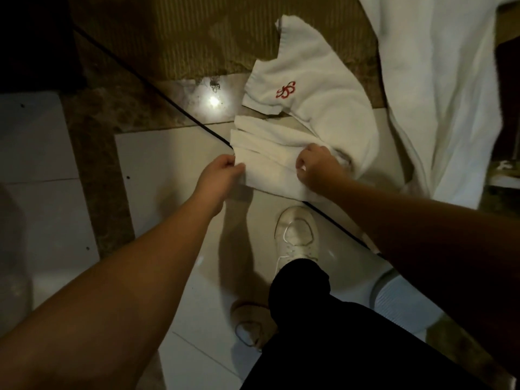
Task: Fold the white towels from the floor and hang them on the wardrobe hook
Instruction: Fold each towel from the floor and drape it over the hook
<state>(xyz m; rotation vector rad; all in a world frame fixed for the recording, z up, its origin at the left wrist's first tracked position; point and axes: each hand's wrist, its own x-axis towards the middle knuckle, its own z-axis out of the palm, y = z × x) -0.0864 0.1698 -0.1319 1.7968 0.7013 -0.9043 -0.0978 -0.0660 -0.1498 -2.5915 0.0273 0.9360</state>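
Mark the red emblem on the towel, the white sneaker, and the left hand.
red emblem (286, 90), head view, middle of the embroidery on the white towel.
white sneaker (297, 235), head view, on its toe cap.
left hand (222, 174), head view, back of the hand.

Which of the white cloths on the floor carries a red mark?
The towel with the red emblem, partly on the brown mat. The folded towel under both hands and the large sheet are plain.

Two towels (309, 108) on the floor (168, 164), one hanging white cloth (439, 80), two hands (216, 173), two shoes (297, 235), one cable (140, 77).
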